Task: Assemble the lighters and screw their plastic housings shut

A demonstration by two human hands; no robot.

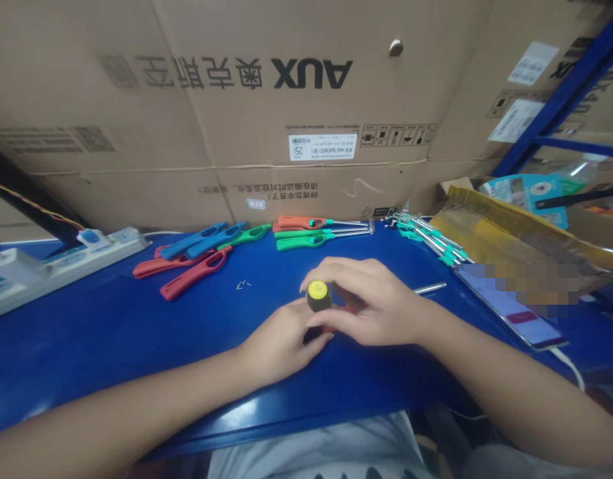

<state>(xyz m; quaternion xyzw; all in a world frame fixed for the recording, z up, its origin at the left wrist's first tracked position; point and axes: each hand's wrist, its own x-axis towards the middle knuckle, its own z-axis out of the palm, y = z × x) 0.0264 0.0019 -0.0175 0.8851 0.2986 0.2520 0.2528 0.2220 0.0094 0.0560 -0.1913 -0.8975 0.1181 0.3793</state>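
Observation:
My right hand (pixel 366 299) is closed around the upright handle of a screwdriver (pixel 319 293), which is black with a yellow end cap. Its shaft and tip are hidden beneath the fingers. Under it, my left hand (pixel 281 336) grips a red-handled lighter (pixel 349 309), lying on the blue table. Most of that handle is covered by both hands. A metal tube (pixel 430 288) shows past my right wrist, seemingly part of the same lighter. Ahead of my hands lie a green lighter (pixel 301 242) and an orange lighter (pixel 299 222), both with long metal tubes.
Red handle shells (pixel 194 273), blue shells (pixel 216 239) and a green shell (pixel 249 235) lie at the back left. Several metal tubes with teal parts (pixel 430 239) are piled right. A phone (pixel 510 309), power strip (pixel 71 266) and small metal bits (pixel 243 285) rest on the table (pixel 111 346). Cardboard (pixel 211 133) stands behind.

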